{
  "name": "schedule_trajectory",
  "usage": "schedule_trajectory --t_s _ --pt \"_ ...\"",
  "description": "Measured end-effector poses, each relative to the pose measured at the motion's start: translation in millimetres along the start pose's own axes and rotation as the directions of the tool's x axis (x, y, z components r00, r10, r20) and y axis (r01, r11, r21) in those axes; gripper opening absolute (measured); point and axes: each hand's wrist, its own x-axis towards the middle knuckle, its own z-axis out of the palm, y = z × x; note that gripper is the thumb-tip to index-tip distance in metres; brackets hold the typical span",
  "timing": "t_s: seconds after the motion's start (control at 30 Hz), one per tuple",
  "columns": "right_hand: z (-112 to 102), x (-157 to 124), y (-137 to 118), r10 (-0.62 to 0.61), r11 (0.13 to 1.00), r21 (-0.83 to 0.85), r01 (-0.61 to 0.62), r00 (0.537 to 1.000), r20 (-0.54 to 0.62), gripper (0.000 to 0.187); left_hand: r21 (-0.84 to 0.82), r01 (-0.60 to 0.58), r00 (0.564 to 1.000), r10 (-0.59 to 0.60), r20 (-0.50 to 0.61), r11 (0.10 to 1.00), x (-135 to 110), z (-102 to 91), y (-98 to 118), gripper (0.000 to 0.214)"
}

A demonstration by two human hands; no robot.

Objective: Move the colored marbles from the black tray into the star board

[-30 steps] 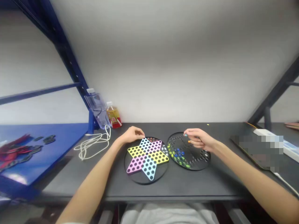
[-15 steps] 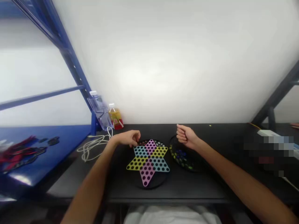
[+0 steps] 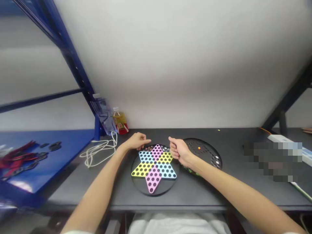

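Hovering left hand: relaxed, fingers loosely curved, nothing visible in them, just above the far rim of the Chinese checkers board.
Right hand: clenched, fingers closed; cannot tell whether a marble is inside.
Chinese checkers board: directly below and between the 2 hands, pastel 6-point star on a round black base, touching neither hand.
Round black marble board: beneath and beyond the right hand, partly under the wrist, holding 1 orange marble; green marbles just below the wrist.
Beyond left hand: white cable, clear plastic bottle, juice bottle.
Further out past right hand: white power strip.
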Motion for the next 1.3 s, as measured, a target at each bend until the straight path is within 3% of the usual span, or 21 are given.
schedule_trajectory --t_s 0.1,0.27,0.5,1.03,1.3 --pt "5.3 -4.0 5.1 -0.023 1.0 -0.009 0.023 1.0 0.005 0.049 0.024 -0.014 1.0 0.014 -0.003 1.0 0.8 1.3 0.8 0.052" --pt "14.4 -9.1 15.3 -0.127 0.99 -0.069 0.126 0.992 -0.009 0.05 0.145 -0.113 0.986 0.129 -0.109 0.983 8.4 8.8 -2.2 0.054" --pt "12.0 -10.7 16.1 -0.135 0.974 -0.188 0.126 0.99 -0.037 0.044 0.216 -0.168 0.971 0.199 -0.131 0.962 12.4 11.5 -7.5 0.053" --pt "3.0 -17.8 9.8 -0.243 0.936 -0.266 0.23 0.97 -0.019 0.033 0.223 -0.115 0.976 0.151 -0.155 0.968 11.2 14.2 -2.7 0.048" --pt "-1.3 -20.1 11.7 -0.324 0.836 -0.458 0.303 0.945 0.033 0.032 0.221 -0.088 0.972 0.132 -0.193 0.971 8.6 17.0 2.8 0.046"
